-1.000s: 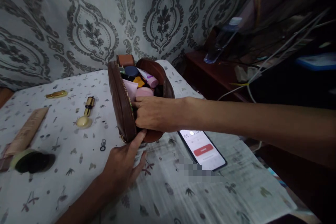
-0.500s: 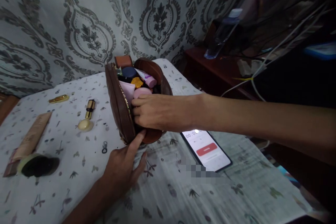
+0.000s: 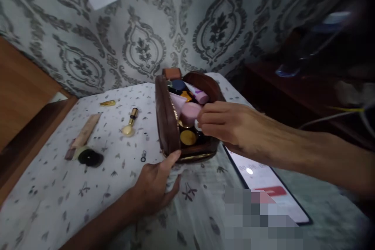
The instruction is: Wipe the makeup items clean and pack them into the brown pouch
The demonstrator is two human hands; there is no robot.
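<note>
A brown zip bag (image 3: 166,121) stands unzipped on the patterned cloth, full of cosmetics: a pink round item (image 3: 190,112), a yellow-topped item (image 3: 188,137), a pink and purple tube (image 3: 199,94) and a dark blue round lid (image 3: 178,84). My right hand (image 3: 219,123) is over the bag's right side with its fingers curled beside the pink item and a small white item; what its fingertips hold, if anything, is hidden. At the bag's near left corner, my left hand (image 3: 158,181) touches the edge with its index finger, thumb apart, holding nothing.
To the left lie a beige tube (image 3: 89,129), a dark round jar (image 3: 90,158), a gold and cream bottle (image 3: 129,129) and a small gold item (image 3: 108,103). A lit phone (image 3: 275,191) lies at right. A clear bottle (image 3: 307,49) stands behind on a dark red surface.
My right hand has drawn up and back toward the bag's right side, uncovering the yellow-topped item. The view has shifted left; my left hand stays at the bag's near corner.
</note>
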